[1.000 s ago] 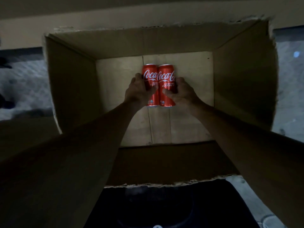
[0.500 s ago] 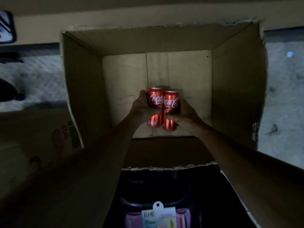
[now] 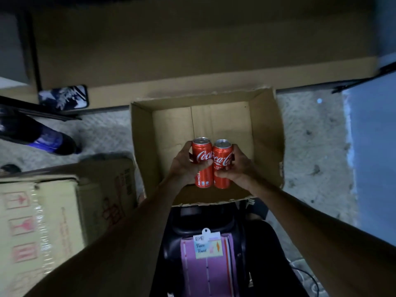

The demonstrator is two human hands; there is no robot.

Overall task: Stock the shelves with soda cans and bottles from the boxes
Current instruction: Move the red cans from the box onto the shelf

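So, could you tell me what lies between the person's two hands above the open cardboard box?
Head view: one upright red Coca-Cola can gripped by the left hand, touching a second red can gripped by the right hand.

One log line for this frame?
left hand: holds left can | right hand: holds right can | both upright, touching, over open box

The left hand (image 3: 184, 168) covers the outer side of the left red aluminium soda can (image 3: 201, 155), its thumb crossing the white script. The right hand (image 3: 240, 168) hides the outer side of the right red aluminium soda can (image 3: 221, 168), whose small print is unreadable. The taped brown cardboard carton (image 3: 38, 221) is blurred and cut by the left edge. The pink striped towel (image 3: 205, 273) runs off the bottom edge.
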